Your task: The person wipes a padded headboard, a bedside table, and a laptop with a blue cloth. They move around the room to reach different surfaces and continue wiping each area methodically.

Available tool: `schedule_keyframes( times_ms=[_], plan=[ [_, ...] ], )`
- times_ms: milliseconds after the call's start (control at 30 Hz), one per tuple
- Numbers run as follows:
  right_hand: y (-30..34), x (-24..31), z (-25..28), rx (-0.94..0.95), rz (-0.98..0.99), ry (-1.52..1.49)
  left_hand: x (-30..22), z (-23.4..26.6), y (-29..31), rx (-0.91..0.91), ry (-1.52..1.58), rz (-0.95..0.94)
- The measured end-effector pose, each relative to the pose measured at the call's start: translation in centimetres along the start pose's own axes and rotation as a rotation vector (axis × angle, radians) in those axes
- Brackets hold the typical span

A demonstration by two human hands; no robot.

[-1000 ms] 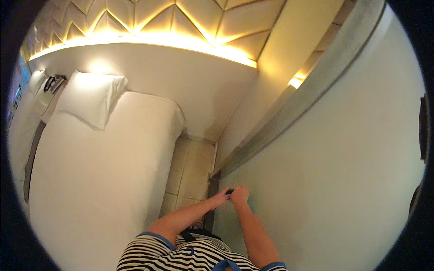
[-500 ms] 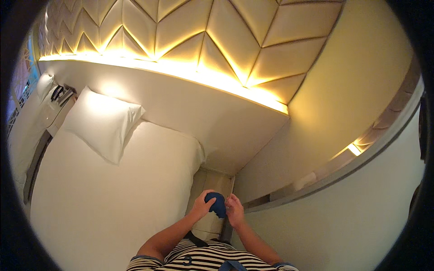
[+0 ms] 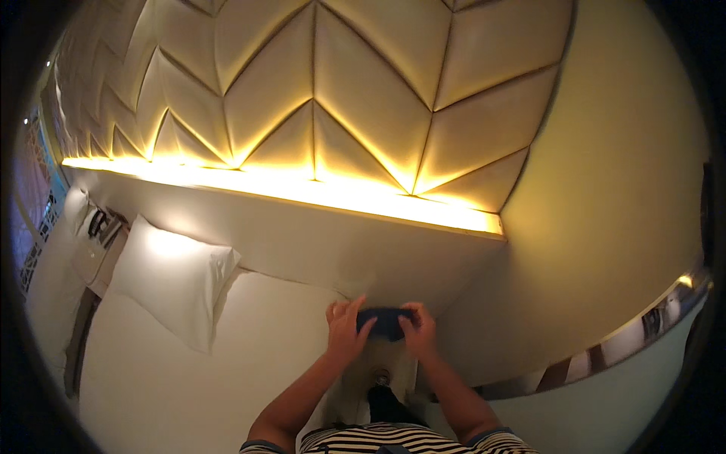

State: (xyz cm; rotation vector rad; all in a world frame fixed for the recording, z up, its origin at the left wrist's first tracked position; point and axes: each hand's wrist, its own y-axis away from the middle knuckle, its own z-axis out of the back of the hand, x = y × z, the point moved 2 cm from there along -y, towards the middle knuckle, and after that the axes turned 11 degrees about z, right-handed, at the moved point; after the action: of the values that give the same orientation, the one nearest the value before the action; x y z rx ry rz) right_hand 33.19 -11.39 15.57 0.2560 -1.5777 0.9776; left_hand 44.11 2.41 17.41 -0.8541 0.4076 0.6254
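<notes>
A dark blue cloth is stretched level between my two hands, in front of the headboard's lower panel. My left hand grips its left end, thumb on the near side. My right hand pinches the right end between thumb and fingers. The cloth looks folded or bunched; its full shape is hard to make out in the dim light. Both forearms reach up from the lower edge over my striped shirt.
At my left is a bed with a white sheet and a white pillow. A lit ledge runs below the padded wall. A nightstand stands beyond the bed, and a plain wall with a mirrored strip is on the right.
The view has tilted up toward the headboard. My right hand, beside the cloth before, now holds its right end. Both hands have moved up and apart, spreading the cloth between them.
</notes>
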Motion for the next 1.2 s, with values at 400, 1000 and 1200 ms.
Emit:
schedule_keyframes(
  times_ms=[400,1000,1200],
  plan=[
    [-32.6,7.0,-0.4,-0.297,0.851,0.347,-2.8,-5.3,-34.3,-0.592,0.369,-0.324],
    [-41.8,6.4,-5.9,-0.357,1.169,1.124,-2.7,-2.0,-43.8,-0.733,-0.046,-0.611],
    [-44.9,14.3,-13.7,-0.367,1.245,1.053,-0.2,7.6,-49.2,-0.858,-0.163,-0.677]
  ],
)
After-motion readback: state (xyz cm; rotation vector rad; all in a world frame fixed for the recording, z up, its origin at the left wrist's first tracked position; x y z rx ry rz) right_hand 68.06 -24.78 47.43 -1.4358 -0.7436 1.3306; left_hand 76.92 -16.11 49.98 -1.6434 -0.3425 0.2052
